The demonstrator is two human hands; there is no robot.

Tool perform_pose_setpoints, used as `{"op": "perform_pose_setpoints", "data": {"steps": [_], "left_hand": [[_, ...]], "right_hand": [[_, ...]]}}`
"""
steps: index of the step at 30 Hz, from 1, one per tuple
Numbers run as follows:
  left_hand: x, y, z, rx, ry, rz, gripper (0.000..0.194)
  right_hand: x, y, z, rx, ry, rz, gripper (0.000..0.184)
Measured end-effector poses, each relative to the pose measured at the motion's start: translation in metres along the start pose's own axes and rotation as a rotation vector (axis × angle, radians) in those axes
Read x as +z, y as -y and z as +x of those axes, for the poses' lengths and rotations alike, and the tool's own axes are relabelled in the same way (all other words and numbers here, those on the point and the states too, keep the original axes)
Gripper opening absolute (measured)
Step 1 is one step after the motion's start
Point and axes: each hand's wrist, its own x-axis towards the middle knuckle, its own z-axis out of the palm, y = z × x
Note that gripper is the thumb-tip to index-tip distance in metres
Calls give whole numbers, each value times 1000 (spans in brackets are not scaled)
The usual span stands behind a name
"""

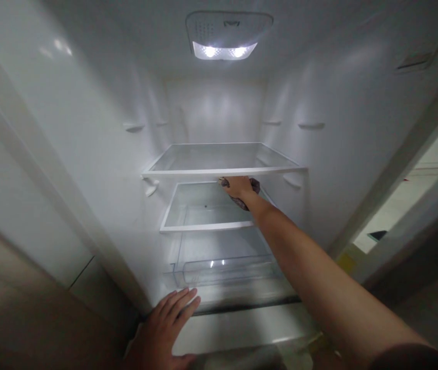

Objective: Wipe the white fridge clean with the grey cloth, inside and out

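Observation:
My right hand [239, 187] reaches deep into a fridge, between the upper glass shelf [224, 171] and the lower glass shelf [207, 226]. Its fingers are wrapped round a dark, crumpled cloth [241, 204], which bunches out on both sides of the hand. The upper shelf's front edge hides the fingertips in part. Low in the view, my left hand [168, 324] is at the front of the fridge, near its bottom edge. Its fingers are stretched out and nothing shows in them.
A clear drawer [226, 270] sits below the lower shelf. A lit lamp panel [228, 36] is on the fridge ceiling. Small shelf supports [311, 125] stick out from both side walls. The fridge's side wall [99, 169] rises at the left.

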Motion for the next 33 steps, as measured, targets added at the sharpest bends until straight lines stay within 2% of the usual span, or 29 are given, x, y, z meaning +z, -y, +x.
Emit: {"op": "perform_pose_setpoints", "data": {"steps": [3,6,11,14,18,22,27,33], "left_hand": [[0,1,0,-8,36,-27,106],[-1,1,0,-10,57,-46,109],[-2,-1,0,-36,55,-26,114],[-2,-3,0,-40,61,-24,119],[-4,-2,1,-7,24,5,118],[-4,0,1,31,-28,34,106],[0,1,0,26,-46,17,101],[-2,0,1,47,-59,10,99]], "right_hand": [[6,30,15,-169,22,28,42],[16,77,30,-255,33,53,42],[25,153,39,-244,37,92,47],[23,171,29,-188,19,111,47],[16,161,4,-170,-8,142,54],[3,137,-24,-237,46,152,59],[-19,106,-69,-360,122,128,61],[-31,72,-110,-346,140,111,64]]}}
